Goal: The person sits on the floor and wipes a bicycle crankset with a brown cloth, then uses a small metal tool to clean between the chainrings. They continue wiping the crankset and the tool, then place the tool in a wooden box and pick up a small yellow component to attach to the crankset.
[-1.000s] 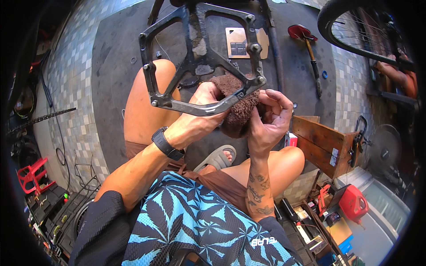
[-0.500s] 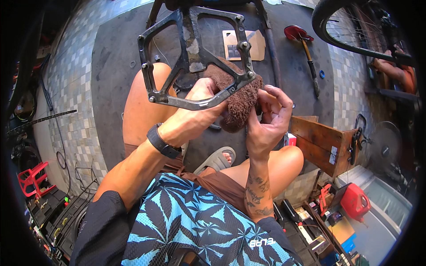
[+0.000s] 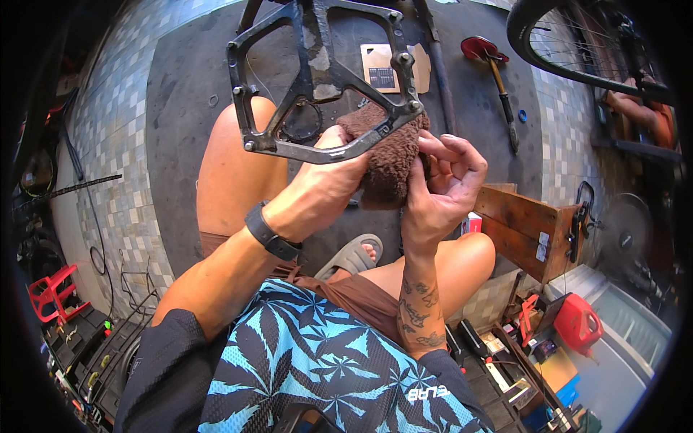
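A worn black bicycle pedal (image 3: 326, 92) with metal pins hangs large in front of me, covering part of my hands. Below its lower right corner, both hands are on a bunched brown terry cloth (image 3: 393, 173). My left hand (image 3: 321, 191), with a dark band on the wrist, grips the cloth's left side; its fingers are partly hidden behind the pedal and cloth. On the other side, my right hand (image 3: 447, 191) pinches the cloth's edge between thumb and curled fingers. Whether the cloth wraps around anything is hidden.
On the dark mat lie a piece of cardboard (image 3: 382, 68), a saddle on its seatpost (image 3: 498, 79) and a black ring-shaped part (image 3: 302, 123). A bicycle wheel (image 3: 534, 50) stands far right. Nearer are a wooden box (image 3: 516, 227), a red container (image 3: 577, 325) and tool trays.
My right hand has shifted slightly right, its fingers still on the cloth. The cloth has moved up a little and changed shape. The pedal appears slightly higher and further right.
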Motion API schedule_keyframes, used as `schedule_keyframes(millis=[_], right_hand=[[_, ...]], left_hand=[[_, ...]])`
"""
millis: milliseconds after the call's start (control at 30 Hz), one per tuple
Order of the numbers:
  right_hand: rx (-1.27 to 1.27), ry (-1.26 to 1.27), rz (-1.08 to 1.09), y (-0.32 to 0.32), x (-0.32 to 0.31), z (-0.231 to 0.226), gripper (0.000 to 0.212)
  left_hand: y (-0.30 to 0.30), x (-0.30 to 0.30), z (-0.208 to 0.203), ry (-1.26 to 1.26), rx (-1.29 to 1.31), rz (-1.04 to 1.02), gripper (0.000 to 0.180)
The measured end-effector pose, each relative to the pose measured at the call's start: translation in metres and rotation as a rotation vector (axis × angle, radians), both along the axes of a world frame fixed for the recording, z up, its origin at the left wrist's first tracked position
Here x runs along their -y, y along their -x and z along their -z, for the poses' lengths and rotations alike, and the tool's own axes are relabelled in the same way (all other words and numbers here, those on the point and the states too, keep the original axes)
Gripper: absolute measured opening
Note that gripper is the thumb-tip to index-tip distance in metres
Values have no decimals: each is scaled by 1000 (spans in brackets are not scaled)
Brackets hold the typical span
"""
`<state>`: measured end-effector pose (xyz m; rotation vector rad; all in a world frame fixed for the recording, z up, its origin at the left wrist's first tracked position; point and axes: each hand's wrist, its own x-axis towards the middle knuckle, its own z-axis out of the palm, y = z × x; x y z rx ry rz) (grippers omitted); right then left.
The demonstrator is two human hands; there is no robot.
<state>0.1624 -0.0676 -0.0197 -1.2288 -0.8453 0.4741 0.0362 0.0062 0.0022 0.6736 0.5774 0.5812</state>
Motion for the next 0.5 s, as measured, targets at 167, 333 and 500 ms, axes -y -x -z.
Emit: schedule_keyframes(millis=[167,333,500], right_hand=[[5,-27,11,4,-3,8,46],[-79,-50,55,1,-4,8,41],[-74,-81,8,0,-6,10,42]], left_hand=[[-16,16,0,47,-26,-191,40],[-29,27,-8,32,48,-284,36],[-31,22,-12,51,28,-278,34]])
